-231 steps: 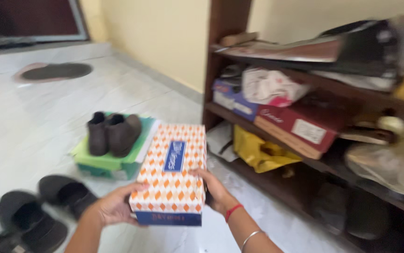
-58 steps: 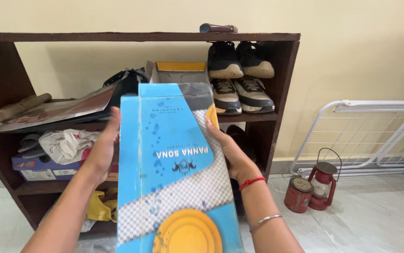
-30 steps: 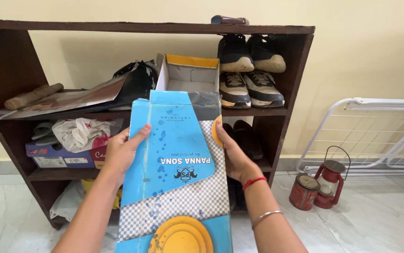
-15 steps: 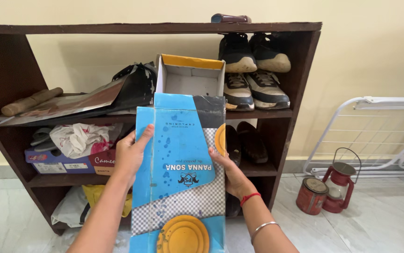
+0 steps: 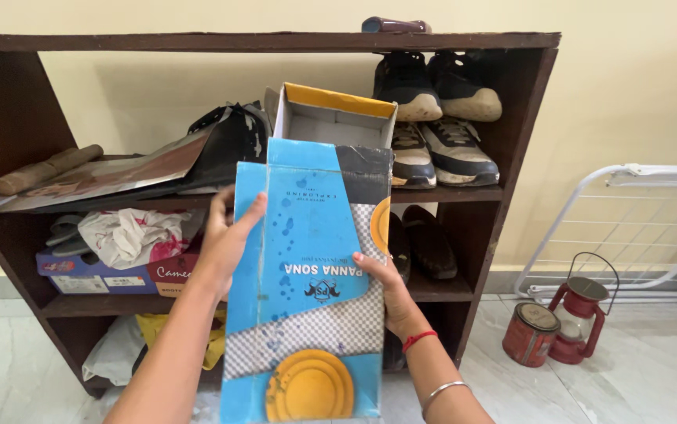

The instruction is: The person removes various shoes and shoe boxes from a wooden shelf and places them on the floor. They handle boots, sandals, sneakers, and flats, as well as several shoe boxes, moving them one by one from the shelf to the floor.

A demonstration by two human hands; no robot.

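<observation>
Two hands were up in front of me when I looked through the head camera, and behind them stood the dark brown wooden shoe rack (image 5: 511, 118), which filled most of the view against a pale yellow wall. Next in size was the long blue cardboard box with a grey checked band and yellow discs (image 5: 307, 290); it was held upright before the rack's middle shelf, its open top end level with that shelf's edge. My left hand (image 5: 228, 235) gripped the box's left edge, thumb laid across the front face and the fingers wrapped behind. My right hand (image 5: 389, 294) clasped the right edge lower down, thumb on the front, the rest hidden behind the cardboard. Just behind the blue box sat an open white shoebox with a yellow rim (image 5: 338, 118), tilted on the shelf. Right of it, two pairs of dark sneakers (image 5: 440, 118) were stacked. On the tiled floor to the right lay a white wire drying rack (image 5: 636, 228), then a red lantern (image 5: 585, 318) beside a rusty red tin (image 5: 532, 335).
</observation>
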